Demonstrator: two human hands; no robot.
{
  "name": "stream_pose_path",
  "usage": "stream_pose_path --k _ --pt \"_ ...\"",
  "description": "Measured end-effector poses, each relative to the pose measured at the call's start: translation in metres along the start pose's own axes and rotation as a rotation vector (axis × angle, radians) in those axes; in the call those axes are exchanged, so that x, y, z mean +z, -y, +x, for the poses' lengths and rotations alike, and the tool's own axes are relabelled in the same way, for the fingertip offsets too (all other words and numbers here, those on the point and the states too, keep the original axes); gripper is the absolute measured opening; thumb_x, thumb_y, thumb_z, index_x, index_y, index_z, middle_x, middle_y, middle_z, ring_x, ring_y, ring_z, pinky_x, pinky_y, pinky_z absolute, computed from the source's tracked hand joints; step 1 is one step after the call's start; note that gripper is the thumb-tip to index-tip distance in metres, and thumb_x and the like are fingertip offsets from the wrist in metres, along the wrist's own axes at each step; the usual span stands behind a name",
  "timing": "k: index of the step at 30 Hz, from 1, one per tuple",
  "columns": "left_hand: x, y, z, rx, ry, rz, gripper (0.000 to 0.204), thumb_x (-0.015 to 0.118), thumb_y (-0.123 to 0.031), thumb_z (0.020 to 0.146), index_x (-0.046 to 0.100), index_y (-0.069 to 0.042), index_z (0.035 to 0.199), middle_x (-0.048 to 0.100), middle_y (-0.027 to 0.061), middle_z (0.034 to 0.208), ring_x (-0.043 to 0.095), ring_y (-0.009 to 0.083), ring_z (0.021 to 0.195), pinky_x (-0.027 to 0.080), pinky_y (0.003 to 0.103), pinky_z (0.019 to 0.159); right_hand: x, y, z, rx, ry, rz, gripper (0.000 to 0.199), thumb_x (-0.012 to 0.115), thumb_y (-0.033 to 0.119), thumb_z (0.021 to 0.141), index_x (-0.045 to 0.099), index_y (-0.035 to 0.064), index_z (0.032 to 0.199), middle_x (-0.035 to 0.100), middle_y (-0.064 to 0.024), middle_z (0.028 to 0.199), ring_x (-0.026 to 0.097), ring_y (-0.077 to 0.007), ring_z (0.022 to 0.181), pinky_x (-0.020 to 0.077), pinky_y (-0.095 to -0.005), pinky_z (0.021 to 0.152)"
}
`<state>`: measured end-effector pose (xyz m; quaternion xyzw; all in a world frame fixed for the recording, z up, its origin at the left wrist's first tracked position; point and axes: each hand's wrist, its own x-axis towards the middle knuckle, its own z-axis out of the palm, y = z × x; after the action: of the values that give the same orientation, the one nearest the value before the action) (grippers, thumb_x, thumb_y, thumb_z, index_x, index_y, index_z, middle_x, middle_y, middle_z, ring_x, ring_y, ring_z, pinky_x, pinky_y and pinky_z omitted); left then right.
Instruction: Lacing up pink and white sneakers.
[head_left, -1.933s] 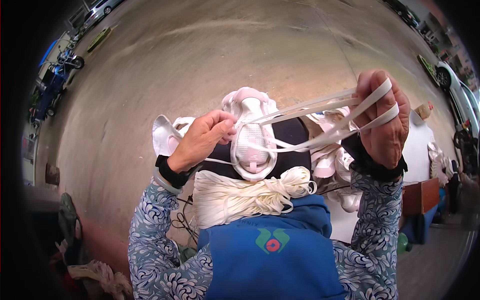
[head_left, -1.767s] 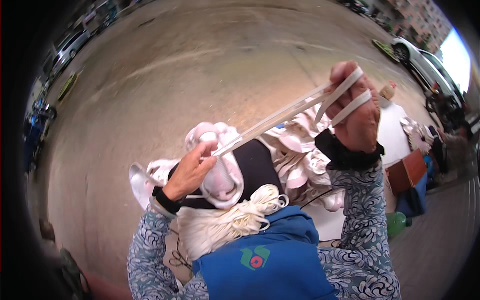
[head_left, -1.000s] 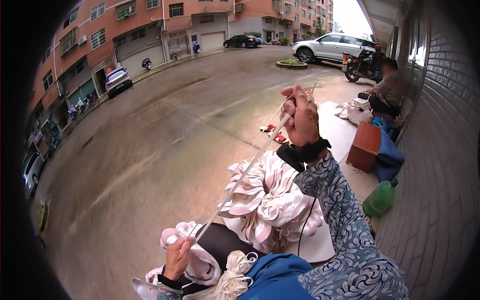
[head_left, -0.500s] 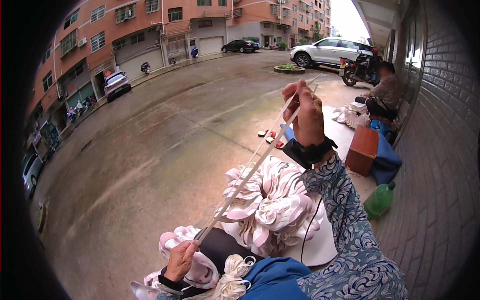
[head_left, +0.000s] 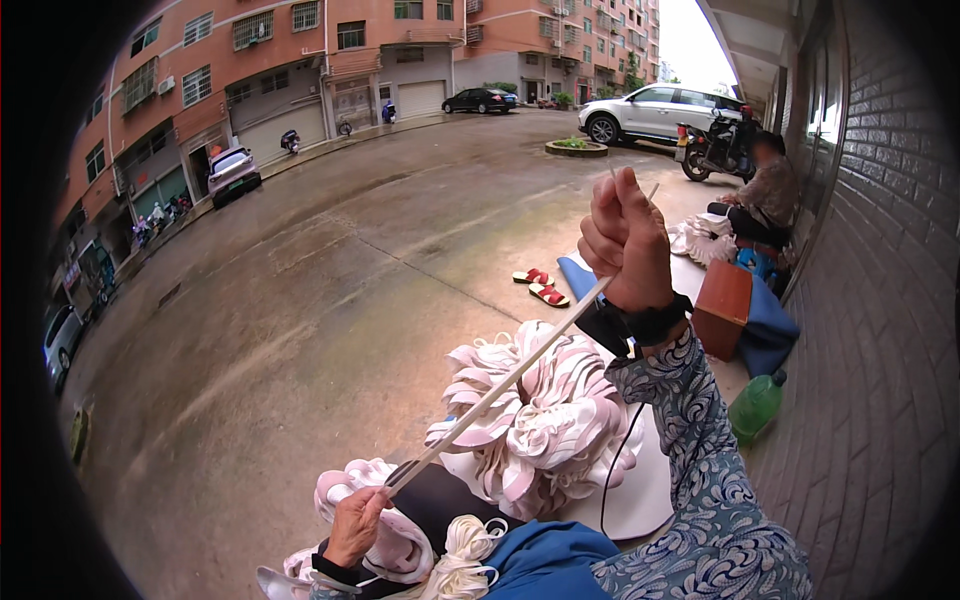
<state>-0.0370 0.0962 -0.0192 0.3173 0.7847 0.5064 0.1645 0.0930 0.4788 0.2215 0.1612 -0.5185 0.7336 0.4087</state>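
Note:
A flat white shoelace (head_left: 505,383) runs taut on a slant between my two hands. Raised at the right, my right hand (head_left: 630,240) is closed round its upper end, and the tips stick out above the fingers. Low at the left, my left hand (head_left: 358,525) pinches the lower end beside a pink and white sneaker (head_left: 402,548) on my lap. A bundle of cream laces (head_left: 468,553) lies by that shoe, on blue cloth (head_left: 555,560). Just ahead of my knees is a large heap of pink and white sneakers (head_left: 545,415).
Red sandals (head_left: 548,294) stand on the pavement. Along the right are a green bottle (head_left: 757,408), a brown wooden box (head_left: 722,308) and a brick wall (head_left: 880,330). Another person (head_left: 770,185) sits farther back beside more shoes (head_left: 703,238). Parked vehicles, including a white car (head_left: 655,108), stand beyond.
My right hand has moved slightly right and down, its fingers curling tighter round the lace. The two strands, spread apart before, now run together. My left hand stays nearly still.

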Motion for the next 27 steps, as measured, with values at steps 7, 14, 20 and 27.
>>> stream_pose_path --k 7,14,20,27 --pt "0.001 -0.001 -0.001 0.01 -0.009 0.005 0.023 0.054 -0.018 0.098 0.066 0.002 0.094 0.064 0.0031 0.076 0.057 0.0112 0.073 0.045 0.026 0.069 0.011 0.005 -0.009 -0.008 0.056 -0.124 0.03 0.052 0.035 0.1 0.056 0.0064 0.093 0.03 0.0083 0.055 0.025 -0.0026 0.04 0.0177 -0.0219 0.036" --pt "-0.001 0.002 0.001 -0.025 -0.022 -0.046 0.023 0.054 -0.018 0.098 0.065 0.002 0.091 0.064 0.0031 0.076 0.057 0.0112 0.074 0.045 0.025 0.07 0.01 0.007 -0.009 -0.038 0.028 -0.07 0.043 0.042 0.043 0.103 0.057 0.003 0.096 0.035 0.0045 0.057 0.038 -0.0083 0.046 0.0326 -0.0258 0.042" --pt "0.001 -0.003 0.0 -0.021 -0.017 -0.008 0.024 0.053 -0.017 0.098 0.066 0.002 0.092 0.064 0.0034 0.076 0.057 0.0116 0.074 0.046 0.026 0.07 -0.004 0.013 -0.012 -0.165 0.136 -0.169 0.057 0.034 0.049 0.103 0.061 -0.0003 0.092 0.051 -0.0037 0.06 0.05 -0.0135 0.059 0.0417 -0.0273 0.058" --pt "0.0 0.003 -0.025 0.042 -0.1 0.103 0.021 0.051 -0.01 0.093 0.063 0.0 0.107 0.064 0.006 0.097 0.059 0.0151 0.09 0.047 0.03 0.085 0.021 0.082 -0.059 -0.117 0.429 -0.147 0.044 0.037 0.039 0.105 0.055 -0.0004 0.096 0.042 -0.002 0.07 0.035 -0.0104 0.056 0.0327 -0.0228 0.048"
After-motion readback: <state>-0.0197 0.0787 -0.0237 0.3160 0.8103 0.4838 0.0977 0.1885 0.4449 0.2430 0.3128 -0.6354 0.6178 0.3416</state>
